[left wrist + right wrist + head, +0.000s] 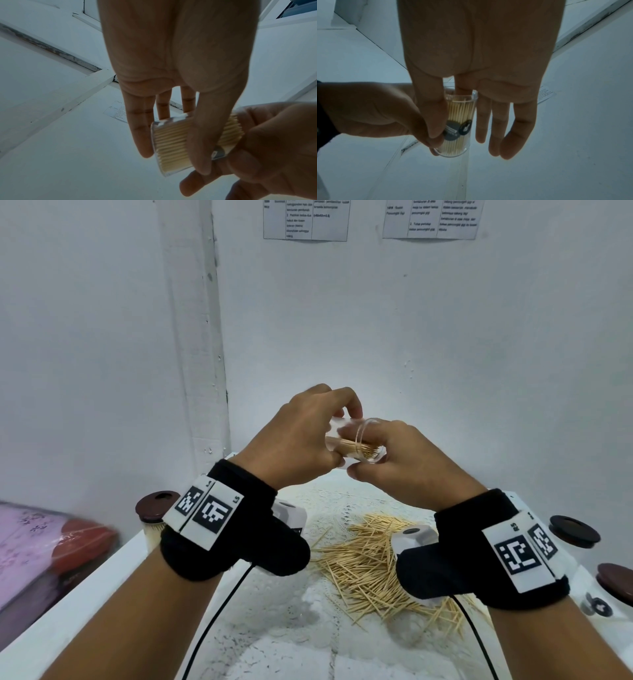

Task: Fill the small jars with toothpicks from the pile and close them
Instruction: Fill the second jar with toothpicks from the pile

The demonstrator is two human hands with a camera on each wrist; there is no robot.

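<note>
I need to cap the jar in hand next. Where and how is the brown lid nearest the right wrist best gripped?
Take the lid by its round rim, right hand coming from above. It appears to lie flat, with its broad face up, on the table's right edge, so thumb and fingers can pinch opposite sides of the rim.

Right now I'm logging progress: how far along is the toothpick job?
Done: a lidded jar of toothpicks at the left. In hand: left hand and right hand hold a part-filled clear jar, no lid on. Left: the pile still loose on the table.
</note>
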